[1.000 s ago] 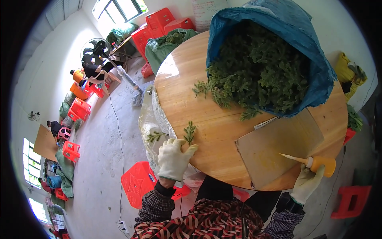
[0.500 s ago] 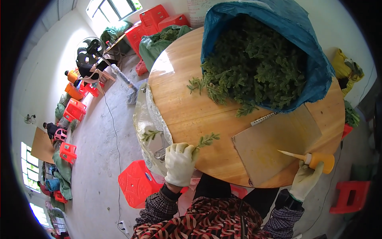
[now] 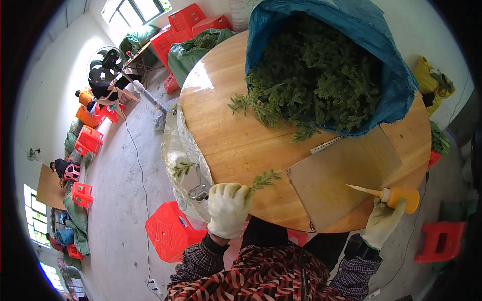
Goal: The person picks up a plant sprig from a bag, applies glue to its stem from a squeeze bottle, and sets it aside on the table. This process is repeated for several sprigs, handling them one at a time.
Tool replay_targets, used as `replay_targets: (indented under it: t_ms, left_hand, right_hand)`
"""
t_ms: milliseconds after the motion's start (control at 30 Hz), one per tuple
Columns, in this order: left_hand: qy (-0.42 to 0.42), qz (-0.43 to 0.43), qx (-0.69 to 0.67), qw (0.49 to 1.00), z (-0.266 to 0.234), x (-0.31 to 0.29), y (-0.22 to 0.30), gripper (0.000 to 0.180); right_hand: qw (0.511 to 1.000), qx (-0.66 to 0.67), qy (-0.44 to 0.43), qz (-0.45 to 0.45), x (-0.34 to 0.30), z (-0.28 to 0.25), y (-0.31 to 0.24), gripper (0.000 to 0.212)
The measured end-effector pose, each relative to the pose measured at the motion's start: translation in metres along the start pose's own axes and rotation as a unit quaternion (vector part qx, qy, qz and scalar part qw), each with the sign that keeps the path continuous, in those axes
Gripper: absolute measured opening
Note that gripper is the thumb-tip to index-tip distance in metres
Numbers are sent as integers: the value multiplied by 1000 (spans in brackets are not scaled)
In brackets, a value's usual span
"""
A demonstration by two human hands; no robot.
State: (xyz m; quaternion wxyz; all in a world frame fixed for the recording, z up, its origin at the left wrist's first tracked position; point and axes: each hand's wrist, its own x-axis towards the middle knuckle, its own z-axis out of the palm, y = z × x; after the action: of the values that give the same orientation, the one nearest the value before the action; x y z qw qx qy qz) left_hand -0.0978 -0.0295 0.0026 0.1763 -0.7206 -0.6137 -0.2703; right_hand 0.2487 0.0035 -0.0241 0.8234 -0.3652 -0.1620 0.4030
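In a pale work glove, my left hand [image 3: 228,209] is closed around the end of a small green sprig [image 3: 263,180], whose tip points right over the table's near edge. My right hand [image 3: 382,223], gloved too, grips a yellow-orange squeeze bottle [image 3: 401,199] with a long tapered nozzle, lying nearly level and aimed left. Under the nozzle is a brown board [image 3: 341,180] with yellowish smears. A big blue bag [image 3: 396,65] lies open toward me, stuffed with green sprigs [image 3: 321,80]; a few spill onto the round wooden table [image 3: 236,150].
Clear plastic sheeting [image 3: 175,150] hangs at the table's left edge, with scissors [image 3: 199,192] and another sprig [image 3: 183,169] by it. A white ruler-like strip [image 3: 326,144] touches the board's far edge. Red stools [image 3: 173,231] stand around; a fan [image 3: 108,67] stands at far left.
The view has shifted slightly, moving the table and bag a little left and up. Both hands keep their holds; the sprig's tip has moved a little right relative to the table.
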Motion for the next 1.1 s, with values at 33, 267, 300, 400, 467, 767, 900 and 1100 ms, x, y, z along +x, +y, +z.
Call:
replay_targets:
  t_ms: [33,267,300,400,467,767,900,1100]
  left_hand:
    - [1,-1,2,1000,-2,0,-5,18]
    - [56,-149,209,965,-12,2,-68,13]
    - [59,-151,213,963,-13,-1,-76,13]
    - [-65,-354,193,913,-13,-8,-103,22]
    - [-74,-361,208,906,-12,-11,-115,23]
    - [-285,-350,272,850,-23,-13,-159,25]
    - [-281,-311,264,869,-35,20,-137,23]
    - [-225,-254,115,934,-13,88,-103,28]
  right_hand:
    - [1000,-12,4,0,0,0,0,42]
    - [1000,27,-8,15,3,-9,-1,40]
    - [1000,22,-6,13,3,-8,-3,40]
    - [1000,19,-8,15,1,-3,-2,41]
    - [1000,13,-5,10,1,-3,-3,41]
    - [1000,13,-5,14,0,-1,-3,40]
    - [1000,7,-22,16,-2,-1,-2,40]
    - [999,3,-32,26,-1,-6,-5,40]
